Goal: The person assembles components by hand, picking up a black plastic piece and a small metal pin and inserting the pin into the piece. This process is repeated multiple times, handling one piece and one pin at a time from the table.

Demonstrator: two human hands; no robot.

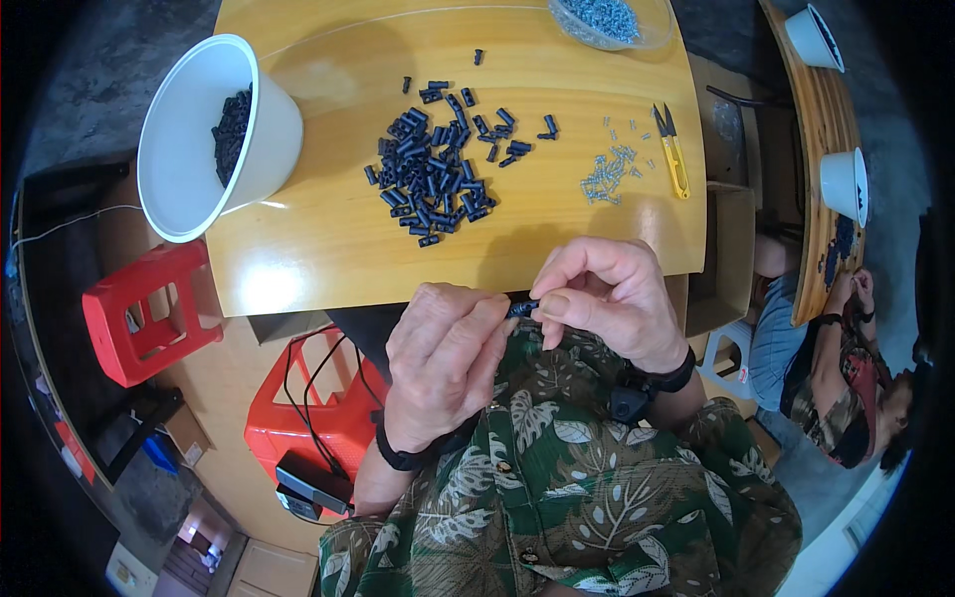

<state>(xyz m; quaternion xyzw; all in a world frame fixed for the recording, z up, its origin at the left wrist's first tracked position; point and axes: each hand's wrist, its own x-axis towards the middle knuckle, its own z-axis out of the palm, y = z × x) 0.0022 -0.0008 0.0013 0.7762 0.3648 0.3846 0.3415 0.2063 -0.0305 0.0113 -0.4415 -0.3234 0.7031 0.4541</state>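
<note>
Just off the table's near edge, my left hand (448, 343) pinches a small black plastic cylinder part (520, 309) between thumb and fingers. My right hand (612, 303) is closed at the part's right end, thumb and forefinger pressed together; whatever sits between those fingertips is too small to make out. Beyond my hands lies a heap of similar black plastic parts (433, 179), with some strays around it. Small silver screws (609, 177) are scattered to the right of the heap. Beside them rest yellow-handled thread snips (674, 159), blades pointing away.
A white tub (189, 214) of black parts stands at the table's left. At the far right, a clear bowl (642, 40) holds many screws. Red stools (149, 313) are on the left. Another person (836, 378) works at a wooden table (811, 229) on the right.
</note>
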